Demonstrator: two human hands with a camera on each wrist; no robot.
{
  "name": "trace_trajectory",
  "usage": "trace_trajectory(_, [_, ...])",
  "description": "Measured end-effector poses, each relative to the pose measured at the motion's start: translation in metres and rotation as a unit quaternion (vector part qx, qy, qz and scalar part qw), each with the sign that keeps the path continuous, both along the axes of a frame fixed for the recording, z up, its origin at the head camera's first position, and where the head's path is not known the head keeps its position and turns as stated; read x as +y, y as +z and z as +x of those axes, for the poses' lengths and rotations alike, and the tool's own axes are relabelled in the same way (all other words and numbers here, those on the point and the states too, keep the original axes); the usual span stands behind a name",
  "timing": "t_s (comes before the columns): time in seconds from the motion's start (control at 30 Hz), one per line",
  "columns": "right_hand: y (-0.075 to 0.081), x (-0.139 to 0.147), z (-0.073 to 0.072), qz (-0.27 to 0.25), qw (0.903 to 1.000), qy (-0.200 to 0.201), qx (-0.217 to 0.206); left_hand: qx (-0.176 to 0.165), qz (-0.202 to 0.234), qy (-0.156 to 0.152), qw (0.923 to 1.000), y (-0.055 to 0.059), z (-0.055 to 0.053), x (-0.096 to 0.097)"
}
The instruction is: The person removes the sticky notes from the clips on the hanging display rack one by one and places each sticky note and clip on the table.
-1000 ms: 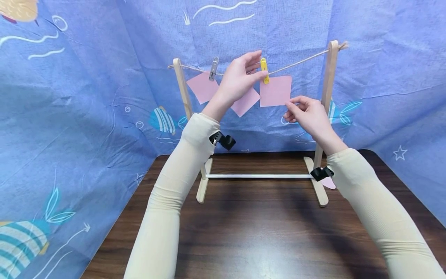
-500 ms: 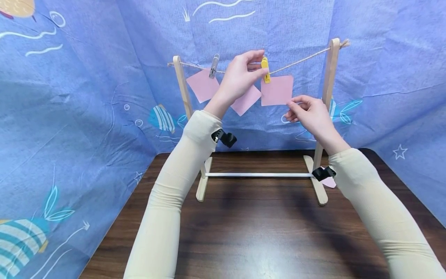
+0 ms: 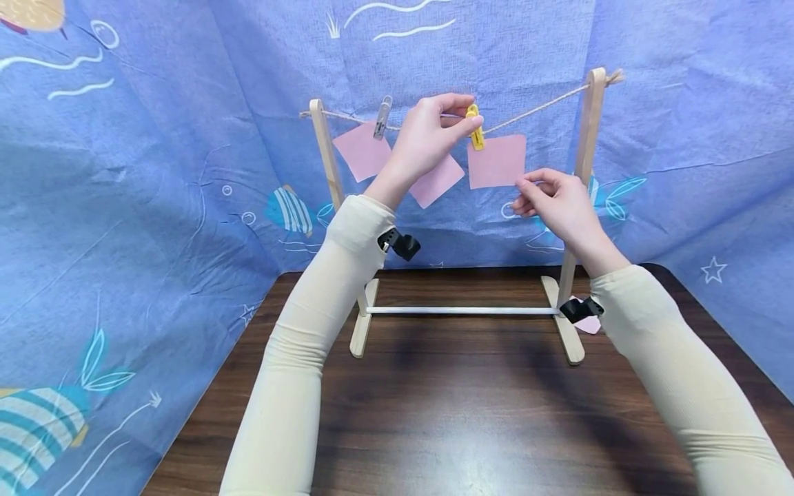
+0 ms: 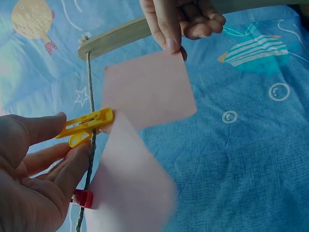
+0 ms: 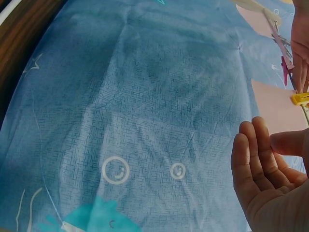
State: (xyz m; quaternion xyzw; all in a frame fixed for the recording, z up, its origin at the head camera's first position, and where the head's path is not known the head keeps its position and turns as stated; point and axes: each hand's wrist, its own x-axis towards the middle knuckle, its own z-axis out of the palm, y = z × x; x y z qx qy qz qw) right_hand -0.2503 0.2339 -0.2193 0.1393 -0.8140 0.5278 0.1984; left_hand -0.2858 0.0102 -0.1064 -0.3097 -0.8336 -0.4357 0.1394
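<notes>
My left hand (image 3: 429,136) pinches a yellow clothespin (image 3: 476,129) between thumb and fingers on the twine (image 3: 540,110). In the left wrist view the clothespin's jaws lie across the twine, at a corner of a square pink paper (image 4: 147,89). The paper's lower right corner is pinched by my right hand (image 3: 561,207), between thumb and index finger. Left of it hangs a second pink paper (image 3: 439,182), partly behind my left hand, beside a red clothespin (image 4: 84,198) in the left wrist view. A grey clothespin (image 3: 382,118) holds a third pink paper (image 3: 362,151) farther left.
The twine sags between two wooden posts (image 3: 586,148) on flat feet, joined low down by a white rod (image 3: 462,311). They stand on a dark wooden table (image 3: 459,406). A pink piece (image 3: 587,324) lies by the right foot. Blue printed cloth (image 3: 248,89) hangs behind.
Both hands have shifted slightly right, carrying the yellow clothespin and its paper with them. Both hands keep their holds.
</notes>
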Motion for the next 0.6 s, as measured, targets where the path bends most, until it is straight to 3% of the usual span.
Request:
trace_trajectory(0.1, [0.0001, 0.0016, 0.0013, 0.004, 1.0, -0.005, 0.006, 0.005, 0.0, 0.002, 1.0, 0.0004, -0.0002, -0.0004])
trace_trajectory(0.6, [-0.0004, 0.0089, 0.0029, 0.005, 0.9998, -0.009, 0.019, 0.097, 0.027, 0.005, 0.9949, -0.004, -0.0005, 0.0002])
